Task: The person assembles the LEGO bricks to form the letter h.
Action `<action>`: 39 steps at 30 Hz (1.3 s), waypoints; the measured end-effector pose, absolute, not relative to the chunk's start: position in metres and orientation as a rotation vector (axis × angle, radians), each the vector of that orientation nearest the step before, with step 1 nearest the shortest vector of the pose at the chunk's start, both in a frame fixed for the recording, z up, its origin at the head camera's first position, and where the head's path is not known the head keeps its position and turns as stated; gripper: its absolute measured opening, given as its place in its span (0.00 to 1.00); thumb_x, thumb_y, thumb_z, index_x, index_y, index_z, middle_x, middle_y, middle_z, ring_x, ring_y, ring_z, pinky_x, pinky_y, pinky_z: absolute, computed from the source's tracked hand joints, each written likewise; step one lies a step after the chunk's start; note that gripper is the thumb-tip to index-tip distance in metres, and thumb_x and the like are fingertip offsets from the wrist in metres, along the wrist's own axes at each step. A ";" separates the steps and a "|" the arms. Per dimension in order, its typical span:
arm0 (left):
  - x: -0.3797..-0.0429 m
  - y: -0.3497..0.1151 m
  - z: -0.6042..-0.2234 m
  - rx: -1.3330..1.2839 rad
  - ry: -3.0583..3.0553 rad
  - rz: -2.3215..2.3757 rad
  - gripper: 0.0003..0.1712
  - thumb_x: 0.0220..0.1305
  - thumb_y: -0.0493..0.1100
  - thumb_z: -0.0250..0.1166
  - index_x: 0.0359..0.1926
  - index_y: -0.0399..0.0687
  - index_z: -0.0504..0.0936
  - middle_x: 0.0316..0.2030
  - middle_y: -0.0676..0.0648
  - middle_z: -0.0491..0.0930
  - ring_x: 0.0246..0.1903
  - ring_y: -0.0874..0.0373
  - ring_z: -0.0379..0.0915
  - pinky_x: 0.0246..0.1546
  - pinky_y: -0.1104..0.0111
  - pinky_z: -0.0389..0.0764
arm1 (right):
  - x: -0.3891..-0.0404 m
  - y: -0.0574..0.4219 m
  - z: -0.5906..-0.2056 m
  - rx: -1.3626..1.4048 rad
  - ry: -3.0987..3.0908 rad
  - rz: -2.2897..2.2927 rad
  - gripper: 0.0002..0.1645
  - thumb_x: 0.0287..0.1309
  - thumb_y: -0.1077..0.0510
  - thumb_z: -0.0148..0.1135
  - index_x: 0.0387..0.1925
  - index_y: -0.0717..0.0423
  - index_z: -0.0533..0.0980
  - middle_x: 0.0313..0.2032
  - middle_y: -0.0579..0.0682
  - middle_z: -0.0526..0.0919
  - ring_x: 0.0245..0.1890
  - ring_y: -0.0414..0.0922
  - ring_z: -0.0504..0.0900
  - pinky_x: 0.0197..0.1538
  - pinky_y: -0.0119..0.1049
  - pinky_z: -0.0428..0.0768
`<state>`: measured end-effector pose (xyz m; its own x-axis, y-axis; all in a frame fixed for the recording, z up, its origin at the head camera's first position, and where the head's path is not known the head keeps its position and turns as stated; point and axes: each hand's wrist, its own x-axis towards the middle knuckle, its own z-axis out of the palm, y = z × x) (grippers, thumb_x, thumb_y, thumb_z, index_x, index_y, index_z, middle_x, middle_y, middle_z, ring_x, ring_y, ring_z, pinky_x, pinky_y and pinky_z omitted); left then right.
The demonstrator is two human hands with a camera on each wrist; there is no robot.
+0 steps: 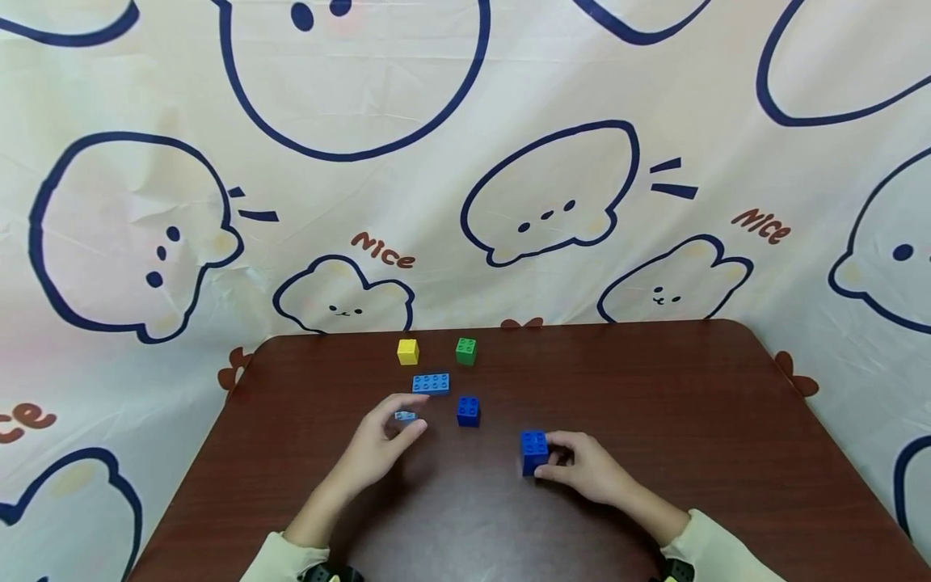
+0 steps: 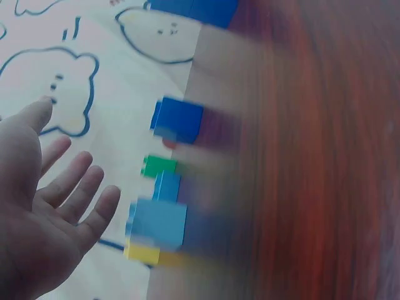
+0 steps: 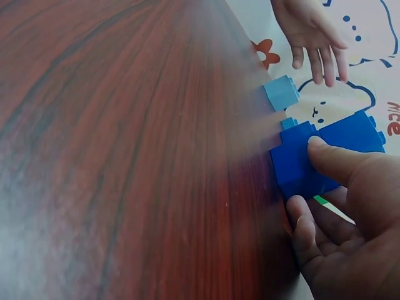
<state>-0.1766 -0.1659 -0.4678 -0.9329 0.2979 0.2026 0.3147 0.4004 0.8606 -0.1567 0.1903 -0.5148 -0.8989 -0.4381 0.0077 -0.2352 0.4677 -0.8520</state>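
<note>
My right hand (image 1: 589, 469) pinches a tall dark blue block (image 1: 534, 453) by its right side, thumb in front and forefinger behind. In the right wrist view my thumb lies over its blue surface. To the left, my left hand (image 1: 378, 444) reaches around a small light blue brick (image 1: 406, 415), seen between thumb and fingers. The left wrist view shows that hand (image 2: 56, 212) with fingers spread loosely, apart from the light blue brick (image 2: 159, 222). Between the hands stands a smaller dark blue brick (image 1: 469, 411). A longer light blue brick (image 1: 431, 384) lies just beyond my left fingertips.
Farther back stand a yellow block (image 1: 408, 352) and a green block (image 1: 466, 351), near the far edge of the dark brown table (image 1: 655, 388). Behind the table hangs a pale cloth (image 1: 553, 81) with blue cartoon outlines.
</note>
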 end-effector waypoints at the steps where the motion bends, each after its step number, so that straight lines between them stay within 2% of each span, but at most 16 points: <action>1: -0.177 -0.170 -0.468 -0.548 -2.614 -1.598 0.20 0.70 0.41 0.67 0.61 0.49 0.80 0.58 0.43 0.80 0.55 0.43 0.76 0.49 0.60 0.83 | -0.157 0.191 -0.515 -0.586 2.503 -1.401 0.17 0.58 0.52 0.75 0.48 0.53 0.82 0.29 0.41 0.83 0.27 0.36 0.78 0.31 0.32 0.77; 4: -0.181 -0.181 -0.471 -0.494 -2.605 -1.574 0.21 0.70 0.41 0.68 0.62 0.45 0.79 0.58 0.44 0.80 0.53 0.45 0.76 0.48 0.61 0.83 | -0.156 0.195 -0.514 -0.594 2.506 -1.400 0.17 0.59 0.52 0.75 0.47 0.53 0.82 0.29 0.41 0.83 0.27 0.36 0.78 0.30 0.32 0.77; 8: -0.187 -0.192 -0.475 -0.426 -2.619 -1.558 0.23 0.69 0.41 0.68 0.63 0.44 0.77 0.59 0.41 0.78 0.51 0.47 0.77 0.47 0.62 0.83 | -0.155 0.201 -0.513 -0.603 2.510 -1.396 0.17 0.59 0.52 0.74 0.47 0.54 0.82 0.30 0.42 0.83 0.27 0.36 0.78 0.30 0.32 0.77; 14: -0.194 -0.200 -0.479 -0.374 -2.624 -1.543 0.28 0.67 0.39 0.70 0.66 0.42 0.74 0.63 0.38 0.76 0.58 0.41 0.74 0.53 0.48 0.80 | -0.153 0.212 -0.514 -0.593 2.511 -1.377 0.19 0.60 0.50 0.74 0.49 0.54 0.82 0.32 0.43 0.83 0.30 0.36 0.78 0.32 0.31 0.77; 18: -0.198 -0.204 -0.483 -0.380 -2.636 -1.531 0.31 0.65 0.39 0.72 0.67 0.40 0.73 0.63 0.37 0.75 0.61 0.41 0.71 0.55 0.44 0.78 | -0.152 0.220 -0.514 -0.587 2.518 -1.373 0.19 0.60 0.50 0.74 0.49 0.54 0.82 0.33 0.43 0.84 0.30 0.36 0.79 0.32 0.32 0.77; 31: -0.208 -0.207 -0.497 -0.349 -2.767 -1.576 0.36 0.64 0.41 0.73 0.70 0.40 0.71 0.67 0.37 0.73 0.64 0.42 0.70 0.59 0.47 0.77 | -0.150 0.238 -0.508 -0.592 2.522 -1.343 0.18 0.61 0.49 0.73 0.49 0.53 0.82 0.34 0.42 0.83 0.32 0.36 0.79 0.35 0.32 0.77; 39: -0.210 -0.205 -0.502 -0.320 -2.798 -1.557 0.35 0.63 0.40 0.74 0.69 0.41 0.73 0.63 0.37 0.76 0.59 0.44 0.73 0.57 0.49 0.77 | -0.149 0.246 -0.508 -0.591 2.556 -1.342 0.17 0.61 0.50 0.73 0.47 0.53 0.82 0.33 0.41 0.83 0.33 0.36 0.79 0.35 0.32 0.77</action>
<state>-0.2099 -0.2053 -0.5024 -0.9773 0.2097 0.0298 0.1359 0.5130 0.8476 -0.1493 0.2463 -0.5084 -0.9012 -0.4332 0.0126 -0.2564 0.5095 -0.8214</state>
